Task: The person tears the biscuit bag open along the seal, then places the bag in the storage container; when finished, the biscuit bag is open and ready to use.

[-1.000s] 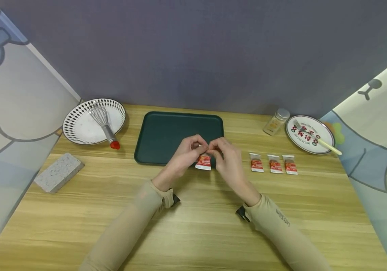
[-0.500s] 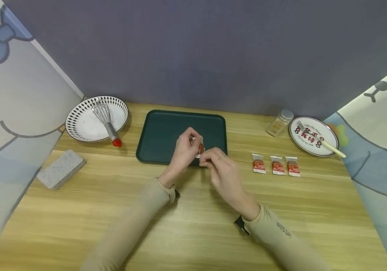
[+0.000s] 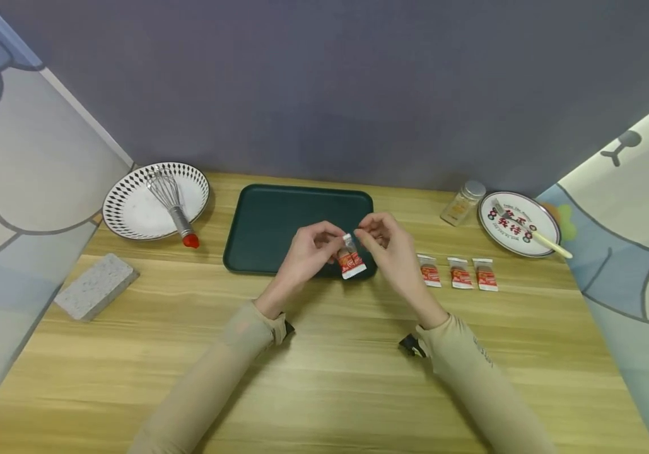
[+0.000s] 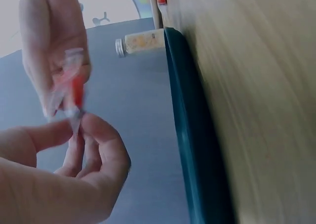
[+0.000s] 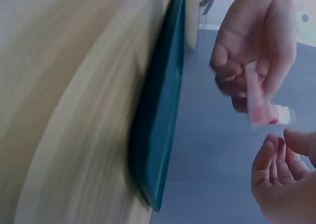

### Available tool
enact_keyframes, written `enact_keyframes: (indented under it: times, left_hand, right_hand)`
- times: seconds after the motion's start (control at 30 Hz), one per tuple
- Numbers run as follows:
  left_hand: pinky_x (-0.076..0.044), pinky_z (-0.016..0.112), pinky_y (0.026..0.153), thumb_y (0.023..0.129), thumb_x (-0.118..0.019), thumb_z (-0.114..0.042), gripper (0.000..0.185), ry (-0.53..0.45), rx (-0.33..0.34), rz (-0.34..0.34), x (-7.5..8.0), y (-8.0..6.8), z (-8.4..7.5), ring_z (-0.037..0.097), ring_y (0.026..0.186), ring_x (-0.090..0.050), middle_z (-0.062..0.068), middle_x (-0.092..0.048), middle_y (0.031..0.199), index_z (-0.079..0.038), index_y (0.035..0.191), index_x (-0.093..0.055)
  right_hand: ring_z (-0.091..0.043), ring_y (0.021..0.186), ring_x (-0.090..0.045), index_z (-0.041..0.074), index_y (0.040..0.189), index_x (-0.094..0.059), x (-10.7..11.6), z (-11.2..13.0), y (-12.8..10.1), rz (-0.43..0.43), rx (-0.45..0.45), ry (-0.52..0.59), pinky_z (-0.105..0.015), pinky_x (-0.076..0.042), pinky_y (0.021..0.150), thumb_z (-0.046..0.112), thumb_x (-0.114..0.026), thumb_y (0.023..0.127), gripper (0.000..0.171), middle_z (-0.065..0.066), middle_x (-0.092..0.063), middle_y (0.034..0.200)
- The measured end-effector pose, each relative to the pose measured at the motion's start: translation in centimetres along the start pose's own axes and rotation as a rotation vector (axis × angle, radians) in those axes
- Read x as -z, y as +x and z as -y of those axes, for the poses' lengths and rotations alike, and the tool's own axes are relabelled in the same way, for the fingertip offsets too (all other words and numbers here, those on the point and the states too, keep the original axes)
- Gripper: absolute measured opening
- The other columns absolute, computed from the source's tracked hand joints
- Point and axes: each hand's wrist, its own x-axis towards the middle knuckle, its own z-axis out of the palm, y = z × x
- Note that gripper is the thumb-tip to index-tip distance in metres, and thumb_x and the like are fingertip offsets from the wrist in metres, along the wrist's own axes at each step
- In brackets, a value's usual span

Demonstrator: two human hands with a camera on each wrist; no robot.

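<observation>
Above the dark green tray [image 3: 284, 221], my left hand [image 3: 309, 249] pinches a small wrapped snack packet [image 3: 350, 258] between thumb and fingertips. The packet is clear and red with white crimped ends, and hangs tilted, its label toward the camera. My right hand [image 3: 389, 246] is just right of it, fingers bent and apart from the wrapper. In the right wrist view the right hand [image 5: 284, 174] has a gap between its fingertips and the packet [image 5: 259, 103]. In the left wrist view the packet [image 4: 71, 85] is blurred, one end in the left fingertips.
Right of the tray lie three similar packets [image 3: 460, 273], beside a seasoning jar [image 3: 463, 203] and a printed plate [image 3: 514, 246] bearing a fork [image 3: 548, 243]. A patterned bowl [image 3: 131, 217] with a whisk [image 3: 176, 211] and a grey block [image 3: 97, 287] are at left.
Earlier, both hands pinched the packet; half a second ago it was turned, with the right hand at its lower end. Now the right hand is off it and higher, and the packet faces forward.
</observation>
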Motion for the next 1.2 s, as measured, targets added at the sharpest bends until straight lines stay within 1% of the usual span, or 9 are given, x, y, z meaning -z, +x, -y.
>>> enact_keyframes:
  times: [0.1, 0.23, 0.37, 0.47, 0.6, 0.8, 0.87, 1.07, 1.2]
  left_hand:
    - [-0.062, 0.049, 0.077, 0.107, -0.065, -0.001, 0.013, -0.010, 0.020, 0.022, 0.3, 0.1, 0.4, 0.046, 0.085, -0.069, 0.019, -0.074, 0.101, 0.008, 0.113, -0.072]
    - [-0.064, 0.043, 0.076, 0.105, -0.066, 0.003, 0.010, -0.084, 0.061, 0.010, 0.6, 0.4, 0.9, 0.033, 0.078, -0.072, 0.020, -0.073, 0.101, 0.009, 0.111, -0.070]
    - [-0.065, 0.039, 0.078, 0.104, -0.065, 0.007, 0.010, -0.175, 0.116, 0.007, 0.7, 0.7, 1.2, 0.017, 0.073, -0.072, 0.024, -0.070, 0.105, 0.012, 0.112, -0.067]
    - [-0.065, 0.036, 0.079, 0.104, -0.064, 0.008, 0.012, -0.182, 0.162, 0.030, 0.8, 0.8, 1.3, 0.015, 0.074, -0.073, 0.024, -0.065, 0.110, 0.013, 0.115, -0.065]
    - [-0.065, 0.036, 0.078, 0.103, -0.066, 0.007, 0.014, -0.063, 0.198, 0.077, 0.8, 0.7, 1.5, 0.020, 0.076, -0.074, 0.022, -0.065, 0.109, 0.010, 0.117, -0.066]
    - [-0.064, 0.035, 0.072, 0.100, -0.073, 0.002, 0.016, 0.293, 0.145, 0.113, 0.8, 1.1, 1.6, 0.023, 0.076, -0.076, 0.015, -0.074, 0.097, 0.003, 0.117, -0.071]
    - [-0.063, 0.033, 0.071, 0.100, -0.074, 0.002, 0.017, 0.371, 0.142, 0.128, 0.7, 1.5, 1.5, 0.023, 0.077, -0.076, 0.014, -0.074, 0.096, 0.002, 0.117, -0.072]
    - [-0.064, 0.032, 0.071, 0.099, -0.075, 0.004, 0.018, 0.426, 0.219, 0.200, 0.3, 2.4, 1.5, 0.025, 0.078, -0.076, 0.014, -0.073, 0.095, 0.004, 0.117, -0.070]
    - [-0.064, 0.031, 0.072, 0.098, -0.074, 0.006, 0.017, 0.435, 0.247, 0.210, 0.2, 2.6, 1.6, 0.026, 0.080, -0.076, 0.015, -0.073, 0.095, 0.005, 0.115, -0.071]
  right_hand:
    - [-0.027, 0.096, -0.067, -0.002, 0.122, -0.066, 0.3, -0.7, 0.4, 0.047, -0.022, -0.059, -0.037, -0.055, 0.082, 0.013, -0.067, 0.109, 0.020, -0.015, -0.070, 0.110]
    - [-0.035, 0.103, -0.070, -0.006, 0.131, -0.063, 0.9, -1.4, 0.7, 0.114, -0.083, -0.105, -0.050, -0.058, 0.089, 0.017, -0.059, 0.113, 0.029, -0.021, -0.070, 0.118]
    - [-0.036, 0.094, -0.074, -0.007, 0.126, -0.067, 1.4, -2.4, 0.9, 0.197, -0.130, -0.113, -0.050, -0.061, 0.084, 0.010, -0.064, 0.110, 0.023, -0.020, -0.073, 0.112]
    - [-0.034, 0.086, -0.075, -0.008, 0.117, -0.071, 1.5, -3.2, 1.2, 0.243, -0.123, -0.095, -0.047, -0.063, 0.078, 0.002, -0.070, 0.104, 0.016, -0.018, -0.075, 0.104]
    - [-0.031, 0.087, -0.075, -0.007, 0.111, -0.074, 1.5, -3.8, 1.5, 0.270, -0.118, -0.130, -0.045, -0.062, 0.077, -0.001, -0.075, 0.100, 0.013, -0.015, -0.076, 0.101]
    - [-0.031, 0.096, -0.074, -0.004, 0.110, -0.074, 1.1, -4.4, 2.2, 0.367, -0.119, -0.211, -0.044, -0.061, 0.083, -0.003, -0.075, 0.099, 0.011, -0.015, -0.076, 0.104]
    - [-0.031, 0.097, -0.074, -0.004, 0.110, -0.073, 0.9, -4.5, 2.4, 0.383, -0.116, -0.240, -0.044, -0.061, 0.085, -0.004, -0.075, 0.099, 0.011, -0.015, -0.075, 0.104]
    - [-0.032, 0.098, -0.075, -0.003, 0.109, -0.072, 0.5, -4.6, 2.5, 0.394, -0.109, -0.342, -0.043, -0.062, 0.086, -0.007, -0.073, 0.099, 0.010, -0.015, -0.075, 0.104]
    - [-0.033, 0.096, -0.076, -0.004, 0.107, -0.072, 0.2, -4.7, 2.4, 0.390, -0.066, -0.398, -0.042, -0.063, 0.084, -0.011, -0.071, 0.098, 0.012, -0.016, -0.075, 0.102]
